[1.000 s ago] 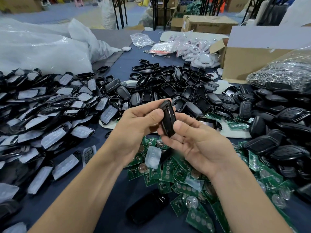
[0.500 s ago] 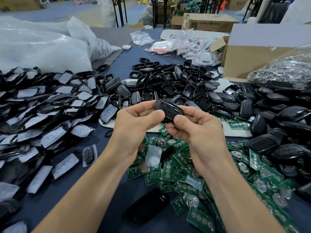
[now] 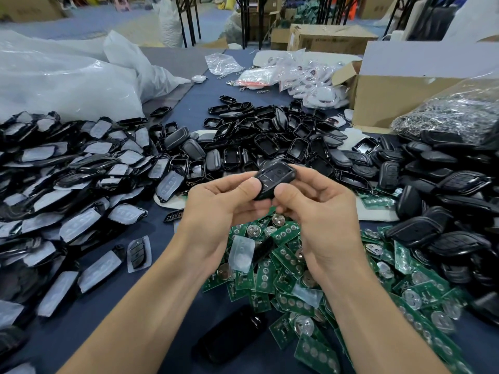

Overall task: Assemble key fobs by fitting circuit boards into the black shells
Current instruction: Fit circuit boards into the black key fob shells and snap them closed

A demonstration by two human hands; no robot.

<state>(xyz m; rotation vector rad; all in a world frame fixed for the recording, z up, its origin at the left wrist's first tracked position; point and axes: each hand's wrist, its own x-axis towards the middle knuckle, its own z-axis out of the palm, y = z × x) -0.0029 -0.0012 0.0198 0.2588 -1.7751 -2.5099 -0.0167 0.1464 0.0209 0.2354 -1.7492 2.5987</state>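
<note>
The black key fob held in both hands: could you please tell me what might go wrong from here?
The key fob is pinched in mid-air by the left hand and right hand, so it may slip into the circuit boards below. Uneven thumb pressure might leave it half closed.

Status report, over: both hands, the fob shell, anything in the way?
Left hand and right hand: fingers pinch one black fob shell. Shell held in the air above the green circuit boards. Nothing in the way.
</note>
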